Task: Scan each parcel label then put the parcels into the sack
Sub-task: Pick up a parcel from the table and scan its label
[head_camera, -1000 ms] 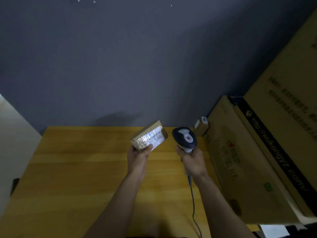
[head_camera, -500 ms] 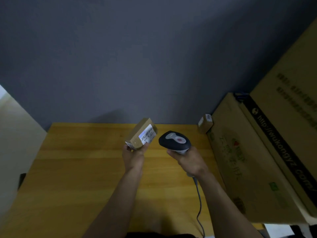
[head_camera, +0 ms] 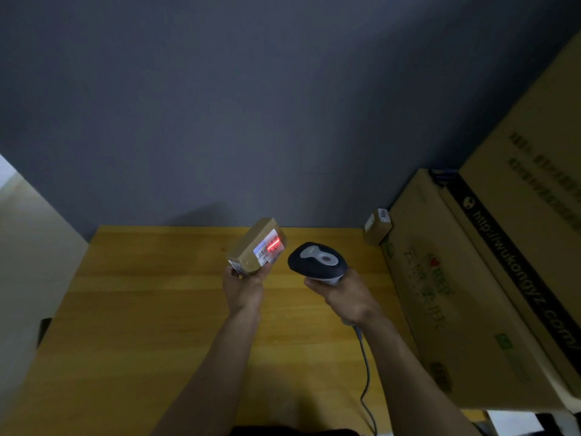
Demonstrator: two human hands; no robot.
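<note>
My left hand [head_camera: 243, 286] grips a small brown parcel [head_camera: 251, 243] by its lower end, above the wooden table [head_camera: 157, 309]. Its white label [head_camera: 268, 248] faces right, and a red scan line glows across it. My right hand [head_camera: 345, 295] holds a dark handheld scanner [head_camera: 316, 261] whose head points left at the label, a short gap away. The scanner's grey cable [head_camera: 366, 372] hangs down toward the table's near edge. A second small parcel [head_camera: 377, 226] with white stickers lies at the table's far right corner. No sack is in view.
Large cardboard boxes [head_camera: 456, 294] are stacked along the right side of the table. A dark grey wall [head_camera: 251, 105] stands behind the table. A pale surface [head_camera: 28, 247] lies to the left.
The parcel has turned so its label faces the scanner. The scanner head has swung left toward it, and a red scan line now glows on the label.
</note>
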